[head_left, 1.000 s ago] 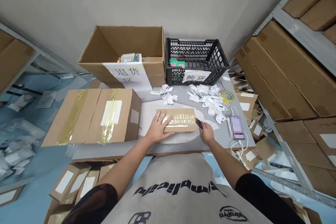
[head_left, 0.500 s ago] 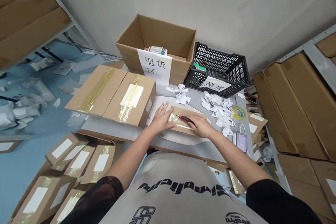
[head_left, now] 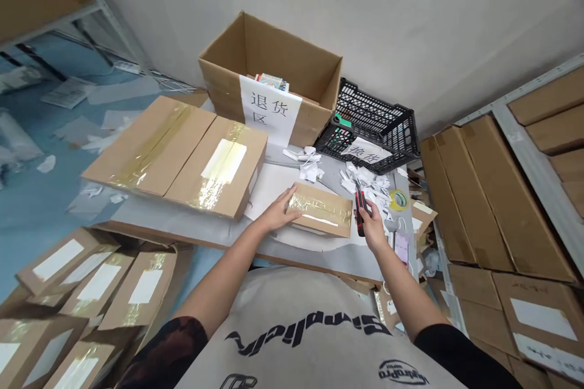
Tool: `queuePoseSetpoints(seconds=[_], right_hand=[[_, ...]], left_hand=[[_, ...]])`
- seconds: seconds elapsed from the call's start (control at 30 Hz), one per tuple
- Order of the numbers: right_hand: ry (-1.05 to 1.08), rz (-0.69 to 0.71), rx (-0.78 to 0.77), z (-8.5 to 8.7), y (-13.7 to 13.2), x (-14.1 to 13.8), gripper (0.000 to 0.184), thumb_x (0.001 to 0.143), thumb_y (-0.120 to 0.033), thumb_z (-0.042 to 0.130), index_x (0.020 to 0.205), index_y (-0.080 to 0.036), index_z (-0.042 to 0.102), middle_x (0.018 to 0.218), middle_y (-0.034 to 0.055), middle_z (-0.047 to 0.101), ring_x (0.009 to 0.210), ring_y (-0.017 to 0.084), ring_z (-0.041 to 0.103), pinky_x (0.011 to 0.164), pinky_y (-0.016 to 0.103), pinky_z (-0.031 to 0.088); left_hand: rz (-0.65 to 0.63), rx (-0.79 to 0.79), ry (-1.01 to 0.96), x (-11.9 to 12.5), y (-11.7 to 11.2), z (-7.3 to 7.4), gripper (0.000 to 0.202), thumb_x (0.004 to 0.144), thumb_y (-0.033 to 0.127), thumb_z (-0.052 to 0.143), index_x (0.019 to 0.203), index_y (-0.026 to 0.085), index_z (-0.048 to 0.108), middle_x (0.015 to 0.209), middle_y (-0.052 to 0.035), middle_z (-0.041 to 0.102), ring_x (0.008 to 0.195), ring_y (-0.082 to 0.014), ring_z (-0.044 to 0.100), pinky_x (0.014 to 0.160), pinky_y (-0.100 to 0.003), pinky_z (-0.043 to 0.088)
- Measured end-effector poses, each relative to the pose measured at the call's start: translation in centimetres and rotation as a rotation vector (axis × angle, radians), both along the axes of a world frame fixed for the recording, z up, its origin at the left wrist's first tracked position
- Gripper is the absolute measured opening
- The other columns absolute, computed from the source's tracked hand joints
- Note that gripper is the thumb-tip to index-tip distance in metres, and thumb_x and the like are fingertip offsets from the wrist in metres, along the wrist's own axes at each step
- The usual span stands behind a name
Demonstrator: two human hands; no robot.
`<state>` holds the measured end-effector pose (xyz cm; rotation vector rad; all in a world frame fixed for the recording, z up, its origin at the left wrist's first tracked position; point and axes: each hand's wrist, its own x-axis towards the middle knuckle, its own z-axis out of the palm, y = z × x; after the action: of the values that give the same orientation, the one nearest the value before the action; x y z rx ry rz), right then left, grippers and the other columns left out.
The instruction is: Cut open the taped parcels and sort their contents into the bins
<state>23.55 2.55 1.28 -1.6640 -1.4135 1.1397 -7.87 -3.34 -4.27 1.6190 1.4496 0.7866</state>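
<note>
A small brown cardboard box (head_left: 322,209) with clear tape along its top lies on the table in front of me. My left hand (head_left: 280,211) grips the box's left end, thumb on the near part of the top and fingers at the far corner. In my right hand (head_left: 373,228) is a red and black utility knife (head_left: 360,213), held upright just past the box's right end. Its tip points at torn white paper scraps (head_left: 378,185). The knife and the box are apart.
Left on the table sits a large taped carton (head_left: 182,158). Behind stand an open carton (head_left: 219,76) with a paper sign and a black plastic crate (head_left: 401,134). Tape roll (head_left: 398,199) and phone (head_left: 401,248) lie at right. Boxes (head_left: 148,292) fill a carton below left.
My right hand and the knife have moved off the box top to the right, the knife turning upright. My left hand stays at the box's left end. The view has shifted slightly.
</note>
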Motion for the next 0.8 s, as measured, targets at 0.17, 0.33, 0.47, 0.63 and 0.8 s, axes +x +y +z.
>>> queuePoseSetpoints(seconds=[0.17,0.33,0.47,0.63,0.8], right_hand=[[0.562,-0.332,-0.222,-2.3,-2.6,0.6,0.061,0.064,-0.037,0.079,0.117,-0.024,0.053,0.069,-0.0028,0.069,0.064,0.015,0.066,0.06,0.026,0.053],[0.715,-0.374,-0.19,-2.8,-3.3,1.7,0.047,0.069,-0.032,0.075,0.11,-0.022,0.056,0.072,-0.0023,0.067,0.071,0.018,0.07,0.068,0.031,0.056],[0.561,-0.199,-0.264,-2.2,-4.5,5.7,0.059,0.079,-0.038,0.069,0.133,-0.023,0.051,0.079,-0.0003,0.067,0.062,0.017,0.068,0.055,0.028,0.054],[0.457,0.101,-0.358,-2.5,-5.7,9.6,0.057,0.089,-0.039,0.059,0.144,-0.032,0.047,0.088,-0.0001,0.065,0.056,0.01,0.061,0.047,0.021,0.047],[0.522,0.223,-0.441,-4.0,-4.4,10.2,0.053,0.093,-0.037,0.054,0.145,-0.035,0.046,0.095,0.0017,0.066,0.056,0.008,0.059,0.05,0.021,0.048]], left_hand=[[-0.119,0.197,0.46,3.8,1.9,4.4,0.095,0.067,0.053,0.078,0.148,0.023,0.039,0.164,-0.0137,0.005,0.149,-0.0405,0.001,0.12,-0.055,0.007],[-0.477,0.272,0.666,12.0,5.3,6.3,0.113,0.055,0.066,0.08,0.148,0.018,0.038,0.16,-0.0209,0.018,0.148,-0.0425,0.009,0.12,-0.055,0.007],[-0.508,0.198,0.805,15.1,6.8,5.5,0.128,0.049,0.071,0.08,0.151,0.014,0.028,0.157,-0.0237,0.026,0.146,-0.0463,0.015,0.118,-0.056,0.011],[-0.551,0.153,0.903,16.1,7.0,5.8,0.134,0.047,0.066,0.082,0.153,0.011,0.02,0.157,-0.0218,0.028,0.145,-0.0433,0.02,0.119,-0.052,0.014],[-0.547,0.112,0.921,17.3,7.2,6.3,0.132,0.047,0.053,0.085,0.153,0.009,0.019,0.152,-0.0219,0.035,0.14,-0.0399,0.032,0.119,-0.05,0.02]])
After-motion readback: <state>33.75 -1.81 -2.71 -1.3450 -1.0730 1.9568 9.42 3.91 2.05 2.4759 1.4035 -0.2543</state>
